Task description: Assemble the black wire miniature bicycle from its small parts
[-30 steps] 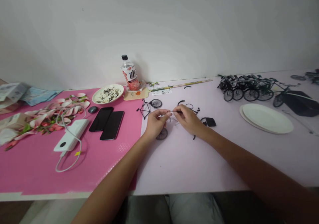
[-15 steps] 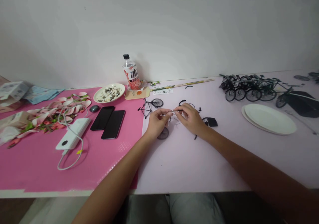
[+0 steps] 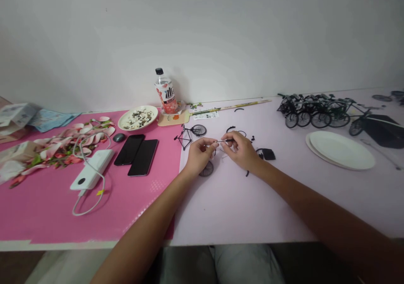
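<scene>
My left hand [image 3: 200,154] is closed in a pinch over the middle of the table. Between its fingertips is a small dark bicycle part, mostly hidden. My right hand [image 3: 240,150] pinches a slim screwdriver [image 3: 222,140], whose thin metal shaft reaches to the left fingertips. Partly under the left hand lies a small black wheel [image 3: 206,170]. Beyond it is a miniature bicycle frame [image 3: 184,137] with a wheel [image 3: 198,130] attached. Small black curved pieces [image 3: 231,128] and a black basket-like part [image 3: 268,154] lie around the right hand.
Several assembled miniature bicycles [image 3: 315,111] stand back right, behind white plates [image 3: 342,150]. On the left are two phones [image 3: 143,157], a white power strip [image 3: 93,170] with a cable, artificial petals [image 3: 72,143], and a plate of small pieces [image 3: 121,120]. A drink bottle [image 3: 167,94] stands near the wall.
Both hands stay almost in place, fingertips still together. The right fingers have shifted slightly, and more of the metal shaft shows between the hands.
</scene>
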The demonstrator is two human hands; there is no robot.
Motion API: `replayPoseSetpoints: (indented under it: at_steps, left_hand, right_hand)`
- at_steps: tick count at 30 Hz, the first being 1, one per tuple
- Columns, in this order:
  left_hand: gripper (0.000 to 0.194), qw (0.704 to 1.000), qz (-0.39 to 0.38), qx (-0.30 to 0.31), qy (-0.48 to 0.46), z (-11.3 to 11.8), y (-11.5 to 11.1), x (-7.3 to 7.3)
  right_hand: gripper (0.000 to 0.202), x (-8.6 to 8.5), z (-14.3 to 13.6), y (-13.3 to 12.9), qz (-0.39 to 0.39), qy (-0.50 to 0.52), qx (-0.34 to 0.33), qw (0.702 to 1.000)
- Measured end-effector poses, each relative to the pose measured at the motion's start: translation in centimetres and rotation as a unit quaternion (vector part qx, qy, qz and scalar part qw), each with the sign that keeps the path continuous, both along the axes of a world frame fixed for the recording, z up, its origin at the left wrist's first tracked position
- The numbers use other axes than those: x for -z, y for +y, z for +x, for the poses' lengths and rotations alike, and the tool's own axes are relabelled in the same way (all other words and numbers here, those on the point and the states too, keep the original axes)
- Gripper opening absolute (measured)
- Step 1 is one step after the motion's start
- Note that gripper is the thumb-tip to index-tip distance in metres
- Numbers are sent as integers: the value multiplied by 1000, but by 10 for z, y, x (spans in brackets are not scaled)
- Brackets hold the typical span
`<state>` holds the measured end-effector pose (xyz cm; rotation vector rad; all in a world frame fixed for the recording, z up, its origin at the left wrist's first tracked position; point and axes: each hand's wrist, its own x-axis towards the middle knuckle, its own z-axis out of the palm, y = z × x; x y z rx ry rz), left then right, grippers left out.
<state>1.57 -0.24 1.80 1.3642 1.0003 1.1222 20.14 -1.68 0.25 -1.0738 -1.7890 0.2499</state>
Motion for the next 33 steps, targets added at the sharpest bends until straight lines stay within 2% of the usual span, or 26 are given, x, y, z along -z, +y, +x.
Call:
replayPoseSetpoints:
  at_steps: [10, 18, 26, 30, 33]
  left_hand:
    - [33, 1000, -6, -1, -17, 1, -1, 0]
    - [32, 1000, -4, -2, -13, 0, 2, 2]
    - [26, 1000, -6, 3, 8, 1, 1, 3]
    - [22, 1000, -3, -4, 14, 1, 2, 4]
    - [22, 1000, 10, -14, 20, -1, 4, 4]
  right_hand:
    - [3, 1, 1, 3, 8, -18, -4, 1000]
    - [16, 2, 7, 6, -2, -27, -12, 1000]
    - [30, -7, 7, 0, -70, 1, -43, 997]
    - [14, -7, 5, -3, -118, 11, -40, 992]
    - [10, -5, 4, -2, -125, 5, -46, 991]
